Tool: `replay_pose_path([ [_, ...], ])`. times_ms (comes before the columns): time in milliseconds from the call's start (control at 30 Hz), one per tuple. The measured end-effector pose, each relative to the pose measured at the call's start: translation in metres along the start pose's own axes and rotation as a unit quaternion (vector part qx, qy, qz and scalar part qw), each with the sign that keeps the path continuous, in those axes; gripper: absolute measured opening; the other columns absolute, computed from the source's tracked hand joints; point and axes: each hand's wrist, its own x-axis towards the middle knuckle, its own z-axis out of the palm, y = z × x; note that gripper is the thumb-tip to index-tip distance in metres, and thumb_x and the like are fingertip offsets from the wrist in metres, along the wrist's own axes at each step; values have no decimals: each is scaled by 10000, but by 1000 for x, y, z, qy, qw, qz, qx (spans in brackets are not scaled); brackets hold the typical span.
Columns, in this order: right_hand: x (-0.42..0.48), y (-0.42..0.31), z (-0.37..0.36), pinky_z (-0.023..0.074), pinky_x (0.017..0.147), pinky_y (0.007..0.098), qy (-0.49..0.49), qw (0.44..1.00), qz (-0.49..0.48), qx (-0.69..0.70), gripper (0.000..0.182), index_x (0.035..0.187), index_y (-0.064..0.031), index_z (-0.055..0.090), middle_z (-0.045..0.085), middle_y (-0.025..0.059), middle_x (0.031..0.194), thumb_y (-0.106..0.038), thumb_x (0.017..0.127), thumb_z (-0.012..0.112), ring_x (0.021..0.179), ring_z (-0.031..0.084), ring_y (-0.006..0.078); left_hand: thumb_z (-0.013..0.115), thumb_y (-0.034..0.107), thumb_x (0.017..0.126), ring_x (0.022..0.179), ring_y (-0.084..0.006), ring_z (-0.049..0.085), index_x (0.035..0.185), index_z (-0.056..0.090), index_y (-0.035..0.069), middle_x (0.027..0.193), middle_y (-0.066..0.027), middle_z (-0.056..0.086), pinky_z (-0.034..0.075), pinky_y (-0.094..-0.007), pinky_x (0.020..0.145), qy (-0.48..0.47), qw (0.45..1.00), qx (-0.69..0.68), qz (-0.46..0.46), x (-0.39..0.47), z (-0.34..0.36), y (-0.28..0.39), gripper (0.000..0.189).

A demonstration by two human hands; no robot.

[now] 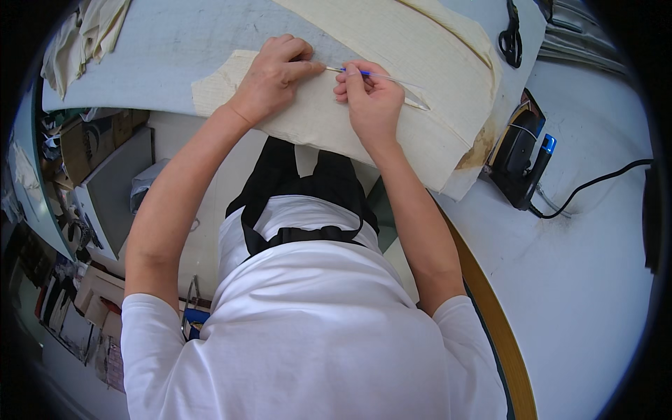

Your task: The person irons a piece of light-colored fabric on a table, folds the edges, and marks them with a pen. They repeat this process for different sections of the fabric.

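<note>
Cream fabric (pixel 446 121) lies over the table's near edge, with a slit-like opening beside my right hand. My right hand (pixel 370 97) holds a slim blue pen (pixel 362 72) between thumb and fingers, its tip pointing left at the cloth. My left hand (pixel 281 73) presses on the fabric, its index fingertip close to the pen tip; the curled fingers show nothing held. A thin, clear strip or shaft reaches right from the pen over the cloth; I cannot tell what it is.
Black-handled scissors (pixel 511 44) lie at the table's upper right. An iron (pixel 520 152) with a black cord rests on the white surface to the right. Crumpled cream cloth (pixel 100 31) hangs at the upper left. Below it, a cardboard box (pixel 86 149) stands near a cabinet.
</note>
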Motion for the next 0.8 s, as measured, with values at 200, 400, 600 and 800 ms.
replay_pose_path([
  [200,0,-1,4,594,592,267,-5,998,-9,-55,194,1048,76,717,742,106,817,-106,1024,656,674,710,120,660,-97,728,1003,-243,588,1042,818,96,994,-60,617,456,-367,921,0,1000,3,10,-1,-1,1,401],
  [400,0,1,5,595,600,267,-3,997,-17,-77,178,1040,61,728,749,102,796,-101,1011,660,663,719,122,671,-90,736,1009,-241,589,1045,822,96,999,-60,617,457,-363,930,-7,1000,6,10,-1,-2,0,391],
  [600,0,2,5,591,594,272,-1,996,-31,-87,164,1028,52,733,751,102,780,-96,1000,667,649,725,128,677,-77,742,1019,-239,590,1042,823,93,1010,-59,620,454,-360,940,-9,1000,10,9,-2,-1,-1,374],
  [800,2,8,5,586,590,272,-7,993,-56,-108,156,1022,48,732,749,100,769,-93,999,669,649,725,125,681,-64,744,1021,-238,590,1037,824,91,1013,-59,622,454,-360,940,-8,1000,16,18,-2,-1,-1,361],
])
